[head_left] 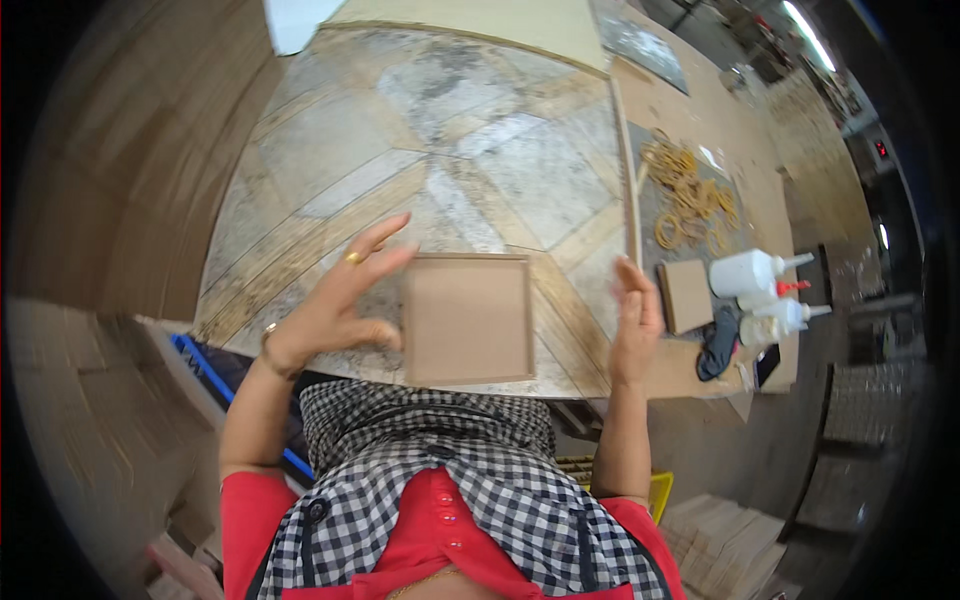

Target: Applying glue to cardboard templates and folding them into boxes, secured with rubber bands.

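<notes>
A shallow square brown tray (468,320) with a thin raised rim lies flat near the table's front edge. It looks like board or thin wood; I cannot tell which. Just left of it is my left hand (345,300), thumb and fingers spread, with nothing held. The fingertips come close to the tray's left rim; whether they touch it is unclear. Well off to the tray's right, my right hand (636,315) is raised over the table with its fingers stretched upward, slightly blurred and holding nothing visible.
On the right stand white squeeze bottles (745,273), a dark cloth (716,345) and a small brown block (686,296). Behind them lies a pile of yellowish rubber bands (685,190). A pale board (480,22) is at the far edge. Large cardboard stacks (140,160) rise on the left.
</notes>
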`<state>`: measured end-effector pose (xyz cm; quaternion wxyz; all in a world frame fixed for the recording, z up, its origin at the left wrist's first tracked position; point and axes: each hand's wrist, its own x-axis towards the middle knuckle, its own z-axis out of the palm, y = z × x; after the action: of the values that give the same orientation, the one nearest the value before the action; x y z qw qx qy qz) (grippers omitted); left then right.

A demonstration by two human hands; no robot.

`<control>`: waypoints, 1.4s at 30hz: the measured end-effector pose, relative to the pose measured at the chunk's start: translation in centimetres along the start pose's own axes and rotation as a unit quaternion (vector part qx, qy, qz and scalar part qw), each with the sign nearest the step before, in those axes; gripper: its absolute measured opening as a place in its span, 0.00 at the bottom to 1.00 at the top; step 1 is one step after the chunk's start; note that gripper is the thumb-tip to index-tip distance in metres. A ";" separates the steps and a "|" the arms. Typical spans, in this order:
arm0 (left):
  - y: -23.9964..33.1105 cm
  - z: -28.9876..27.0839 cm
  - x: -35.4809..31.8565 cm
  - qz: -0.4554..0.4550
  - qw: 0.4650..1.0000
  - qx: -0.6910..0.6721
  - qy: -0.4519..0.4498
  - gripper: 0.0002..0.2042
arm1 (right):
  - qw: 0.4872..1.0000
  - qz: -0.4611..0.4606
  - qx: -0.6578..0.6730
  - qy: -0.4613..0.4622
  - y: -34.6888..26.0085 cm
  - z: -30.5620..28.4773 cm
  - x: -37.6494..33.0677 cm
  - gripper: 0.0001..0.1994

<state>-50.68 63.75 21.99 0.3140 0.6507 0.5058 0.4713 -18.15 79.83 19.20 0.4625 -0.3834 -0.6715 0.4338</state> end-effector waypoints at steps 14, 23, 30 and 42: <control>4.6 2.1 9.3 -0.131 0.977 -0.169 -0.012 0.17 | 0.785 0.024 -0.482 0.388 4.2 -21.9 0.7 0.18; 5.8 3.4 10.6 -0.154 0.982 -0.113 -0.005 0.13 | 0.929 -0.297 -0.220 0.014 -12.9 2.8 -1.2 0.22; 5.1 4.7 10.4 -0.107 0.991 -0.077 0.019 0.12 | 0.909 -0.288 -0.300 -0.012 -12.4 6.8 -1.8 0.17; 3.9 3.4 10.6 -0.160 0.972 -0.142 0.098 0.14 | 0.960 -0.041 -0.207 -0.186 -10.2 -3.1 -5.8 0.11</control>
<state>-45.61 72.96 27.33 0.4232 0.4611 0.5594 0.5435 -14.73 71.86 27.74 0.2570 -0.3556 -0.8359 0.3299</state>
